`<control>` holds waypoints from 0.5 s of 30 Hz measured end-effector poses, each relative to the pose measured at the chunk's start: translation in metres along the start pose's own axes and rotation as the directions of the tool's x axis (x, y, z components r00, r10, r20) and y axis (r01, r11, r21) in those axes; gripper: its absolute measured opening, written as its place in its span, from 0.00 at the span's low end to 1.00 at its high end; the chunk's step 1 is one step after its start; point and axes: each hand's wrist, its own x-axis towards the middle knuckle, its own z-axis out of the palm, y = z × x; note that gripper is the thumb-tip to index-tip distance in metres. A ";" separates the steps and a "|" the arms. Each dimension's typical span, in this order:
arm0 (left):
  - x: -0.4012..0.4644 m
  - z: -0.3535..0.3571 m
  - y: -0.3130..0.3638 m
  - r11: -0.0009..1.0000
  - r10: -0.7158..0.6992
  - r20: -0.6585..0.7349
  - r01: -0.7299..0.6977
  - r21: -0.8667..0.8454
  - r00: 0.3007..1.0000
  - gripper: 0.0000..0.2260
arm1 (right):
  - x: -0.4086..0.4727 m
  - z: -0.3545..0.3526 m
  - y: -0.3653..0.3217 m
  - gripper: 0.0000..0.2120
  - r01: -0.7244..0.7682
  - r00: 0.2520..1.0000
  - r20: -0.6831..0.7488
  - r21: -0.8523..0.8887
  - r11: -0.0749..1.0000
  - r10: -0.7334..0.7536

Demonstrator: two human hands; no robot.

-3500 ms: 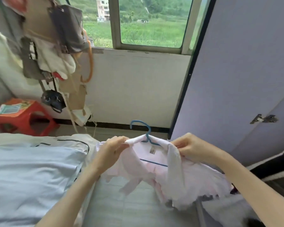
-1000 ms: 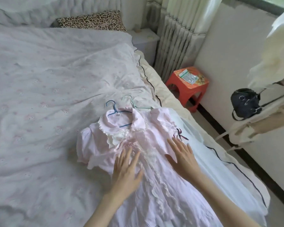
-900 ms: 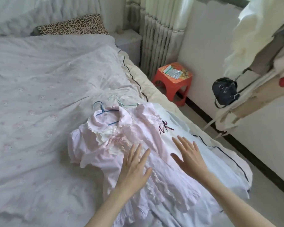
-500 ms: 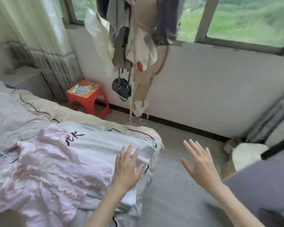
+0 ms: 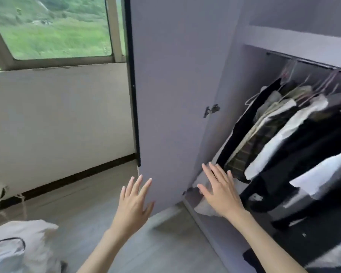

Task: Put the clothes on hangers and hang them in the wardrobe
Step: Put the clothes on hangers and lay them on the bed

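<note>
Left hand [image 5: 133, 201]: empty, fingers spread, raised before open wardrobe door [image 5: 171, 91]. Right hand [image 5: 221, 191]: empty, fingers spread, at wardrobe [image 5: 283, 42] opening. Beyond right hand: dark and white clothes [image 5: 283, 134] hung on rail [image 5: 307, 63]. Below left hand: bed corner [image 5: 18, 247].

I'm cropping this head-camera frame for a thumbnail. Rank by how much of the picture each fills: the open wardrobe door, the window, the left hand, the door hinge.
1. Wardrobe door: largest.
2. Window: next, though cut off by the frame edge.
3. Left hand: smaller, enlarged by nearness to the camera.
4. Door hinge: smallest.
</note>
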 end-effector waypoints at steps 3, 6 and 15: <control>0.054 0.014 0.037 0.991 0.130 0.068 -0.132 0.021 0.989 0.26 | 0.005 -0.020 0.042 0.40 -0.089 0.995 -0.046 -0.021 0.996 0.088; 0.099 0.032 0.067 0.974 0.228 0.102 -0.226 -0.037 0.968 0.34 | 0.021 -0.035 0.074 0.40 -0.145 0.987 -0.073 -0.042 0.989 0.142; 0.280 0.045 0.130 0.910 0.399 0.042 -0.390 -0.143 0.916 0.36 | 0.157 -0.079 0.161 0.37 -0.210 0.960 -0.211 -0.097 0.973 0.186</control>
